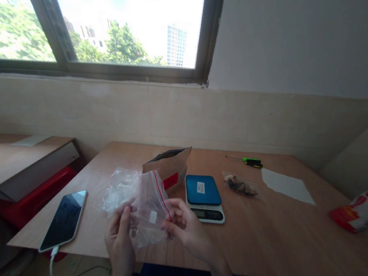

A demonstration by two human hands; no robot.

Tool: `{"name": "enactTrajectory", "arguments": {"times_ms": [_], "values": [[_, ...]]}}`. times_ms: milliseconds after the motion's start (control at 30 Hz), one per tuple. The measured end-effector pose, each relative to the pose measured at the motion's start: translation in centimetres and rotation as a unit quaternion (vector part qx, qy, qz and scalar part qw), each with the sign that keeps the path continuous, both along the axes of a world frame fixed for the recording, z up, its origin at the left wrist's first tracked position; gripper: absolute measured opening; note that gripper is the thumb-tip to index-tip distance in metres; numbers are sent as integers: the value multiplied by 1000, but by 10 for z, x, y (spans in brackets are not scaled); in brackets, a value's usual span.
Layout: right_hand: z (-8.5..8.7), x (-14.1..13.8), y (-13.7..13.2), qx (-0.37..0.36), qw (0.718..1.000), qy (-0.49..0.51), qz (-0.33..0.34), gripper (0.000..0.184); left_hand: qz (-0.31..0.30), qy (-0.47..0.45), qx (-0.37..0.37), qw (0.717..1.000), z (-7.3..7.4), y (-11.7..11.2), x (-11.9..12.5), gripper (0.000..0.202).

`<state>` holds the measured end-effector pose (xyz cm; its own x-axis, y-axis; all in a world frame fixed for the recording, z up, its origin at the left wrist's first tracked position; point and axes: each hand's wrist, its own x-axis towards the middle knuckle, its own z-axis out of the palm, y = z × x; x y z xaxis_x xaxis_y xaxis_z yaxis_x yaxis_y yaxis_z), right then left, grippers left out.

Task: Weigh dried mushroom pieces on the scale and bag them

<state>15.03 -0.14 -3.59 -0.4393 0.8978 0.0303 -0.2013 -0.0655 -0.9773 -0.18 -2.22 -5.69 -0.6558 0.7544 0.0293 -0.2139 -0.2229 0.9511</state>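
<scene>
Clear zip bag [153, 210] with red stripe, blue-topped white scale [202, 190], red-and-white packet [361, 211]

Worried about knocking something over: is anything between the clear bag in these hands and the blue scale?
Nothing visible stands in the way. The clear plastic zip bag, held by the left hand and right hand, sits just in front of the blue-topped digital scale, with no object showing between them.

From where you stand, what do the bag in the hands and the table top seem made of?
The zip bag looks like thin clear plastic film: glossy and creased, with a red line by its seal. The table top looks like plywood or veneer, perhaps laminate: pale, faint grain, smooth satin finish.
</scene>
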Motion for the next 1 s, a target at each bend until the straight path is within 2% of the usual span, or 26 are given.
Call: {"name": "enactTrajectory", "arguments": {"times_ms": [100,167,233,300,367,433,533,600,667,733,800,867,933,1000], "values": [[-10,0,-5,-19,999,26,-22,52,-44,-2,-12,999,0,1,-9,37],[-16,-3,-5,-18,997,40,-55,52,-120,14,-24,992,2,0,-20,43],[-21,-6,-5,-10,994,53,-91,52,-230,26,-50,972,4,-4,-33,53],[-23,-9,-5,-9,993,57,-101,52,-315,56,-67,945,7,-10,-46,63],[-23,-9,-7,-8,996,43,-81,53,-334,92,-76,935,10,-17,-58,75],[-24,-4,-8,16,997,1,-78,50,-289,112,-77,948,12,-21,-68,81],[-34,19,-4,78,976,-107,-174,40,-169,109,-69,977,10,-23,-85,83],[-48,47,6,112,940,-178,-270,36,-98,87,-73,989,3,-21,-97,83],[-63,85,22,162,898,-236,-333,35,-51,63,-73,994,-5,-18,-107,83],[-75,126,42,212,839,-316,-389,33,-14,41,-75,996,-12,-14,-112,80],[-79,165,63,229,773,-431,-405,33,8,26,-86,996,-17,-8,-112,77],[-79,196,83,200,722,-543,-379,37,3,29,-95,995,-18,2,-108,76],[-77,215,97,181,702,-580,-372,38,-22,60,-97,993,-17,15,-103,77],[-76,225,105,170,694,-592,-372,39,-36,123,-99,987,-14,28,-98,77]]}}
